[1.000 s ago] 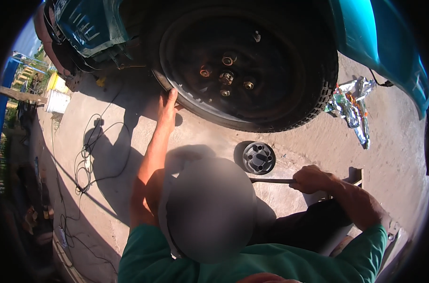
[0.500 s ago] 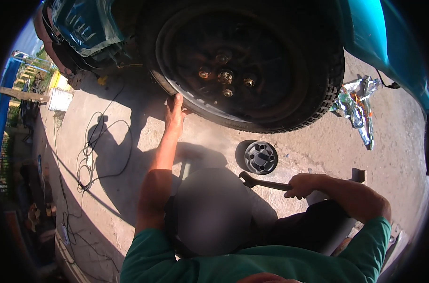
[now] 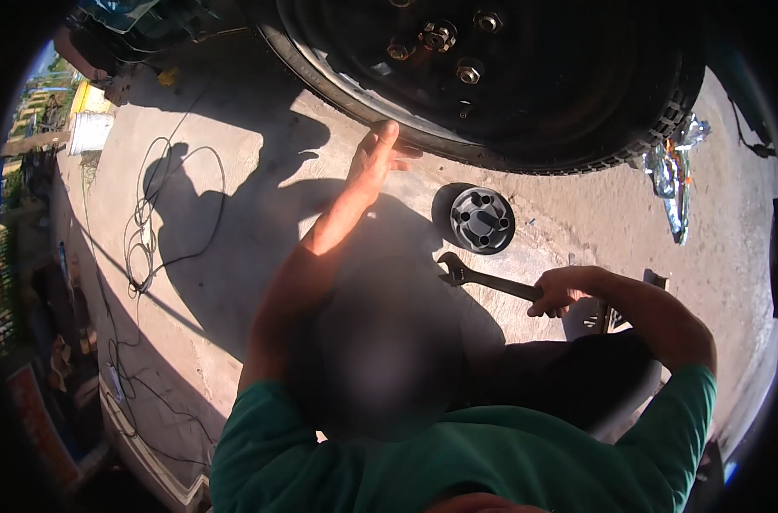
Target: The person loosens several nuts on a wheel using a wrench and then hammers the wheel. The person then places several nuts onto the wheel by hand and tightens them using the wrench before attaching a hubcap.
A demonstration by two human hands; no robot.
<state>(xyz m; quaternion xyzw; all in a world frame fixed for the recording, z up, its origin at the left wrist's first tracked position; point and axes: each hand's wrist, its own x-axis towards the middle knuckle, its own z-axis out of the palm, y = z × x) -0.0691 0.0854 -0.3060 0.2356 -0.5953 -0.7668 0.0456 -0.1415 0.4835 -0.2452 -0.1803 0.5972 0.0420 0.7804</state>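
Note:
A black car wheel (image 3: 525, 77) with lug nuts on its hub fills the top of the head view. My left hand (image 3: 373, 158) is held flat just below the tyre's edge, fingers stretched out and holding nothing. My right hand (image 3: 560, 291) grips the handle of a dark wrench (image 3: 483, 278), whose jaw points left, low over the concrete. A round dark hub cap (image 3: 481, 220) lies on the ground between the wrench jaw and the tyre.
A black cable (image 3: 149, 231) loops over the concrete ground (image 3: 235, 256) at the left. Crumpled foil wrappers (image 3: 675, 171) lie at the right near the tyre. A white bucket (image 3: 90, 130) stands at the far left. My own shadow covers the middle ground.
My left hand has come off the tyre and now hangs just below it. The wrench stays in my right hand. The view has moved closer to the wheel.

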